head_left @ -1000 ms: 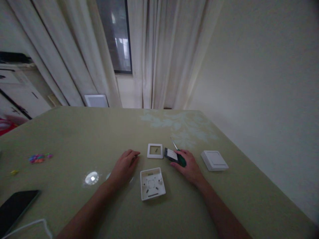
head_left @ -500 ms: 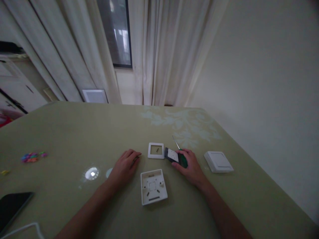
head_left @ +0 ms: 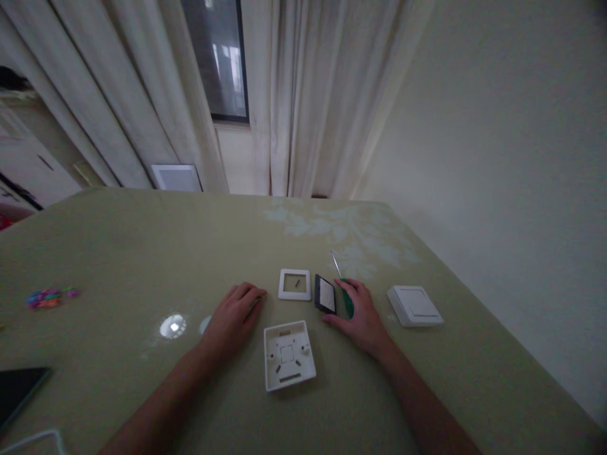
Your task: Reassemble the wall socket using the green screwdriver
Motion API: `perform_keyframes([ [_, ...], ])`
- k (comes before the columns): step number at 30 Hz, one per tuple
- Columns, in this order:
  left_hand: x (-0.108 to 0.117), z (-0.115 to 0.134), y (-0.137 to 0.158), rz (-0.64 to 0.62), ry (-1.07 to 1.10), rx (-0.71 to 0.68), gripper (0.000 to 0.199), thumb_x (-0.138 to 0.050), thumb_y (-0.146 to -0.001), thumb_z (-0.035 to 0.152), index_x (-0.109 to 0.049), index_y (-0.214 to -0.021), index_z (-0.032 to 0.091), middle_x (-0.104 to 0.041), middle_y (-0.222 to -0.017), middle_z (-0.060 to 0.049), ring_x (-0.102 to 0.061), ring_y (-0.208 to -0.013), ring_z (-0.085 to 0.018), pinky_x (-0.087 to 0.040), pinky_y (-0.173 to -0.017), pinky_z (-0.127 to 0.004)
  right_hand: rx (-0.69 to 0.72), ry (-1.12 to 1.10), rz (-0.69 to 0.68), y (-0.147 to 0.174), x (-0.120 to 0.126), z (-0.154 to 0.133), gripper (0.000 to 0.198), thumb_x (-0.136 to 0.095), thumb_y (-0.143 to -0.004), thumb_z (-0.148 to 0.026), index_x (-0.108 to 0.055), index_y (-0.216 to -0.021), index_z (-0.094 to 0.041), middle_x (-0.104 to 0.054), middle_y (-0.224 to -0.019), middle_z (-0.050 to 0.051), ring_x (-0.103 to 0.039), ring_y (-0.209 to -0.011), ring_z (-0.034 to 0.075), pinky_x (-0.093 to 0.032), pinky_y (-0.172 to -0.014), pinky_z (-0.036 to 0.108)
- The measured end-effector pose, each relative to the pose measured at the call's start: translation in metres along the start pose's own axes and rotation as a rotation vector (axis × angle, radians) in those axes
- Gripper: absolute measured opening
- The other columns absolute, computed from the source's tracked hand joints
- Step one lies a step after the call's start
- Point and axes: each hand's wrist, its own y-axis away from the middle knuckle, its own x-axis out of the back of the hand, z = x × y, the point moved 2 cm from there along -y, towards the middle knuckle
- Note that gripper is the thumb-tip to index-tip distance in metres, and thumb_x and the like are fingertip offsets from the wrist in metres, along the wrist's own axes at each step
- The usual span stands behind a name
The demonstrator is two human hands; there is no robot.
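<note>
My right hand [head_left: 358, 316] has its thumb and fingers at the lower and upper edges of a dark switch module [head_left: 325, 296] with a pale face, holding it tilted up off the table. Beside that palm lies a screwdriver [head_left: 348, 306], its green handle partly covered by the fingers and its thin shaft pointing away. My left hand [head_left: 236, 316] rests on the table with curled fingers; a small thing at its fingertips is too hidden to name. Between the hands is a white frame [head_left: 281, 294] with a screw [head_left: 297, 283] inside its opening. Nearer me sits an open white back box [head_left: 287, 354].
A closed white switch box [head_left: 415, 306] stands to the right, near the wall. Small colourful pieces [head_left: 50, 297] lie at the far left. A dark flat device [head_left: 21, 388] and a white cable [head_left: 45, 435] are at the near left. Curtains hang behind the table.
The switch module has been tipped from nearly flat to a steeper angle, and my right fingers have shifted to its edges. My left hand stays almost in place. The view has shifted slightly.
</note>
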Motion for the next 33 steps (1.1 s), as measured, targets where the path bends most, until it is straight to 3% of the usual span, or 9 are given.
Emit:
perform_keyframes([
  [5, -0.002, 0.001, -0.001, 0.002, 0.007, -0.003, 0.03, -0.049, -0.108, 0.035, -0.075, -0.115, 0.023, -0.074, -0.112, -0.012, -0.069, -0.105, -0.032, -0.059, -0.098, -0.051, 0.009, 0.008, -0.061, -0.006, 0.0, 0.0, 0.104, -0.094, -0.073, -0.06, -0.052, -0.161, -0.021, -0.043, -0.16, 0.019, -0.042, -0.154, 0.04, -0.035, -0.13, 0.058],
  [9, -0.001, 0.003, -0.003, 0.018, 0.043, -0.008, 0.03, -0.049, -0.106, 0.034, -0.076, -0.115, 0.023, -0.074, -0.113, -0.012, -0.069, -0.107, -0.032, -0.058, -0.099, -0.052, 0.044, 0.015, -0.07, -0.009, 0.001, -0.005, 0.09, -0.093, -0.075, -0.056, -0.061, -0.152, -0.023, -0.048, -0.153, 0.017, -0.046, -0.149, 0.039, -0.037, -0.129, 0.057],
  [14, 0.027, 0.033, -0.006, 0.064, 0.154, -0.02, 0.031, -0.049, -0.107, 0.037, -0.074, -0.121, 0.025, -0.074, -0.119, -0.01, -0.069, -0.111, -0.029, -0.06, -0.099, -0.045, 0.022, -0.029, -0.093, -0.005, 0.005, -0.007, 0.081, -0.098, -0.068, -0.05, -0.068, -0.138, -0.025, -0.049, -0.147, 0.014, -0.049, -0.145, 0.037, -0.038, -0.127, 0.057],
  [18, 0.05, 0.06, 0.003, 0.062, 0.235, 0.023, 0.031, -0.052, -0.109, 0.043, -0.075, -0.119, 0.026, -0.075, -0.112, -0.008, -0.071, -0.099, -0.027, -0.061, -0.096, -0.045, 0.027, -0.083, -0.07, 0.002, 0.01, -0.012, 0.078, -0.099, -0.065, -0.048, -0.066, -0.132, -0.024, -0.048, -0.145, 0.014, -0.047, -0.145, 0.038, -0.037, -0.127, 0.059],
  [21, 0.045, 0.059, 0.022, 0.014, 0.283, 0.067, 0.034, -0.048, -0.111, 0.045, -0.073, -0.125, 0.027, -0.078, -0.115, -0.009, -0.073, -0.103, -0.028, -0.063, -0.094, -0.043, 0.081, -0.149, -0.075, 0.007, 0.015, -0.03, 0.083, -0.1, -0.064, -0.053, -0.063, -0.133, -0.024, -0.047, -0.149, 0.015, -0.045, -0.148, 0.038, -0.038, -0.127, 0.057],
  [24, 0.032, 0.045, 0.045, -0.039, 0.337, 0.105, 0.04, -0.042, -0.114, 0.047, -0.067, -0.139, 0.028, -0.076, -0.131, -0.011, -0.072, -0.119, -0.03, -0.062, -0.1, -0.045, 0.206, -0.134, -0.194, 0.009, 0.017, -0.065, 0.094, -0.103, -0.059, -0.055, -0.061, -0.137, -0.024, -0.046, -0.152, 0.015, -0.045, -0.149, 0.037, -0.04, -0.126, 0.054],
  [28, 0.024, 0.034, 0.061, -0.157, 0.401, 0.057, 0.059, -0.05, -0.111, 0.056, -0.043, -0.165, 0.033, -0.058, -0.162, -0.014, -0.062, -0.141, -0.034, -0.057, -0.113, -0.052, 0.323, -0.032, -0.373, 0.011, 0.011, -0.099, 0.097, -0.107, -0.053, -0.051, -0.063, -0.135, -0.022, -0.05, -0.15, 0.016, -0.047, -0.146, 0.038, -0.046, -0.122, 0.053],
  [30, 0.025, 0.037, 0.063, -0.21, 0.379, -0.009, 0.082, -0.069, -0.1, 0.061, -0.035, -0.17, 0.034, -0.05, -0.168, -0.016, -0.056, -0.148, -0.039, -0.054, -0.117, -0.058, 0.331, -0.026, -0.416, 0.013, 0.006, -0.103, 0.096, -0.107, -0.053, -0.05, -0.064, -0.133, -0.022, -0.051, -0.15, 0.016, -0.047, -0.146, 0.039, -0.047, -0.121, 0.054],
  [33, 0.025, 0.044, 0.061, -0.267, 0.302, -0.059, 0.108, -0.091, -0.081, 0.059, -0.035, -0.17, 0.035, -0.052, -0.166, -0.018, -0.055, -0.147, -0.044, -0.05, -0.119, -0.065, 0.303, -0.081, -0.438, 0.019, 0.0, -0.097, 0.096, -0.106, -0.054, -0.051, -0.064, -0.135, -0.023, -0.05, -0.152, 0.016, -0.046, -0.149, 0.04, -0.046, -0.122, 0.054],
])
